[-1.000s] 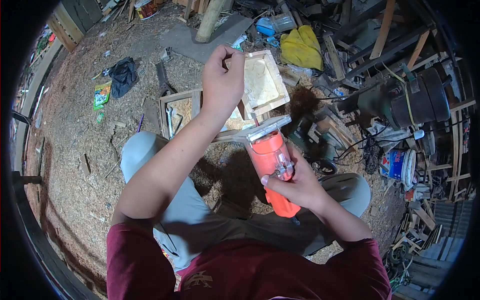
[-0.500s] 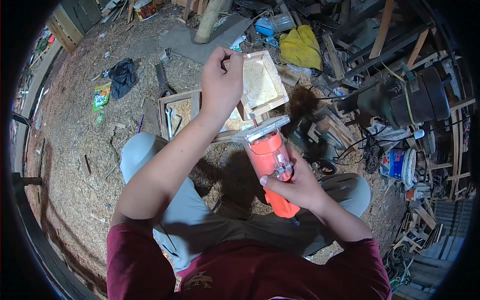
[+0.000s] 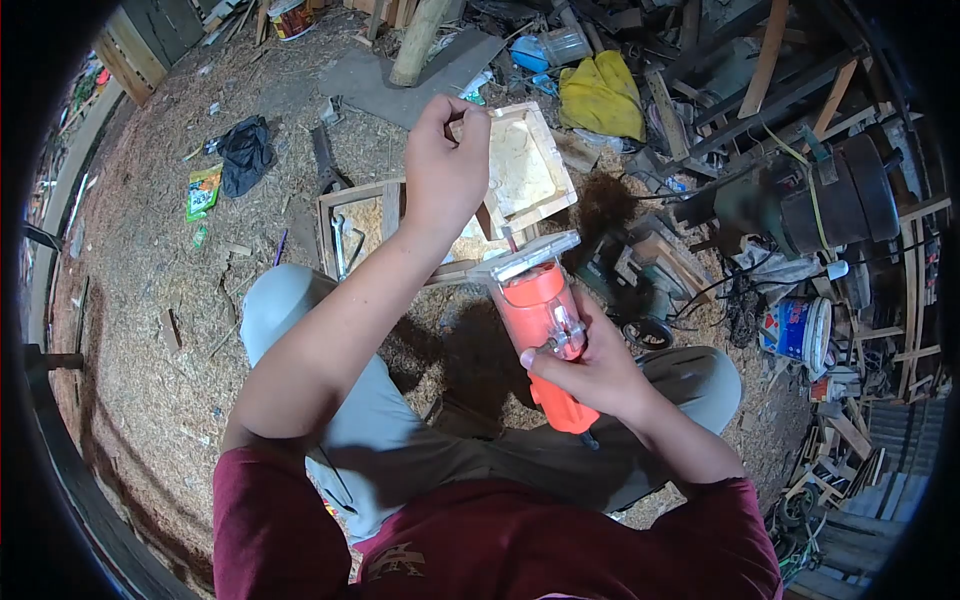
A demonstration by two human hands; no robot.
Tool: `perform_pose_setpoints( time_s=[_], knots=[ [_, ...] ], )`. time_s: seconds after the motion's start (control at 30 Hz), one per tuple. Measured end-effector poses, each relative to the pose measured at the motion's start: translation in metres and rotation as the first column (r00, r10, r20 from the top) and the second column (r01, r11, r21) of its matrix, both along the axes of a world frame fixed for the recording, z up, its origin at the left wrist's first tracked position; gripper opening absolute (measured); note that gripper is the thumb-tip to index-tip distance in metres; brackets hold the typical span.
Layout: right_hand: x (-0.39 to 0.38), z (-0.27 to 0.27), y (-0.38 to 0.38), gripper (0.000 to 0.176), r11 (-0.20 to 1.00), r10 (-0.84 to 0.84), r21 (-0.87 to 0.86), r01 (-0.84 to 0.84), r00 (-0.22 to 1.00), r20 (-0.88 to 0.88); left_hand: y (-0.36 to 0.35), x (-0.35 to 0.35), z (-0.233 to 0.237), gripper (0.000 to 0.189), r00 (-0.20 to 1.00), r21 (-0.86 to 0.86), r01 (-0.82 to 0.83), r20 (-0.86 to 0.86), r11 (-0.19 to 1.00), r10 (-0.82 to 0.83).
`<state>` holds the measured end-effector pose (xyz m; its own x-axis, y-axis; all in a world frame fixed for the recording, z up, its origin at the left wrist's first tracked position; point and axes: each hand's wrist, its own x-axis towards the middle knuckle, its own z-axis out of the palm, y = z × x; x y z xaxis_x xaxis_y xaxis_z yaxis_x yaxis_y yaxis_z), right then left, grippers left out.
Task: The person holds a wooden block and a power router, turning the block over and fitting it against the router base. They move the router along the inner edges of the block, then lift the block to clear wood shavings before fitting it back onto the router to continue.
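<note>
My right hand (image 3: 597, 372) is wrapped round the orange body of a trim router (image 3: 545, 310), thumb across its front by a metal wing screw. The router's clear base plate (image 3: 525, 257) faces away from me, and a thin bit (image 3: 509, 240) sticks out of it. Raised beyond the router, my left hand (image 3: 447, 160) is closed in a pinch; anything between its fingertips is hidden. It overlaps the left side of a square wooden frame (image 3: 550, 145) with a pale panel inside. Behind my left wrist lies a wooden tray (image 3: 328, 240) holding wrenches (image 3: 341, 245).
On the right stand a dark motor-like machine (image 3: 835, 200) and a blue-and-white bucket (image 3: 795, 330). A yellow cloth (image 3: 602, 95) lies among scrap wood at the back. A black plastic bag (image 3: 245, 157) and a green packet (image 3: 203, 192) rest on the shaving-covered ground at left.
My left hand has shifted very slightly to the right. The router and my right hand stay practically where they were.
</note>
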<state>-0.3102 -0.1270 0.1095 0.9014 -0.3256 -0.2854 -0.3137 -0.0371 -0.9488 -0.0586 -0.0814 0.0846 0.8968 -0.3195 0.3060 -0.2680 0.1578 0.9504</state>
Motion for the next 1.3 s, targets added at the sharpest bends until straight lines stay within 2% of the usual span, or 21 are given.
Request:
perform_pose_setpoints(
  time_s=[0.43, 0.53, 0.73, 1.3],
  knots=[
    [0.0014, 0.0011, 0.0012, 0.057, 1.000, 0.003, -0.027, -0.002, 1.000, 0.014, -0.0020, 0.0006, -0.0030, 0.020, 1.000, 0.004, -0.002, -0.006, 1.000, 0.003],
    [0.0006, 0.0013, 0.0007, 0.057, 1.000, -0.003, 0.003, 0.003, 0.999, -0.033, -0.0019, -0.0006, -0.0033, 0.019, 1.000, -0.003, -0.001, -0.002, 1.000, 0.001],
    [0.0018, 0.0051, 0.0015, 0.057, 0.999, 0.012, -0.048, -0.013, 1.000, -0.028, -0.0011, -0.0004, -0.0030, 0.018, 1.000, 0.004, 0.000, 0.012, 1.000, 0.000],
    [-0.0013, 0.0001, 0.0000, 0.055, 0.998, 0.002, 0.068, -0.002, 1.000, -0.001, -0.0017, 0.0034, -0.0071, 0.017, 1.000, -0.022, 0.023, -0.021, 0.999, -0.024]
  ],
)
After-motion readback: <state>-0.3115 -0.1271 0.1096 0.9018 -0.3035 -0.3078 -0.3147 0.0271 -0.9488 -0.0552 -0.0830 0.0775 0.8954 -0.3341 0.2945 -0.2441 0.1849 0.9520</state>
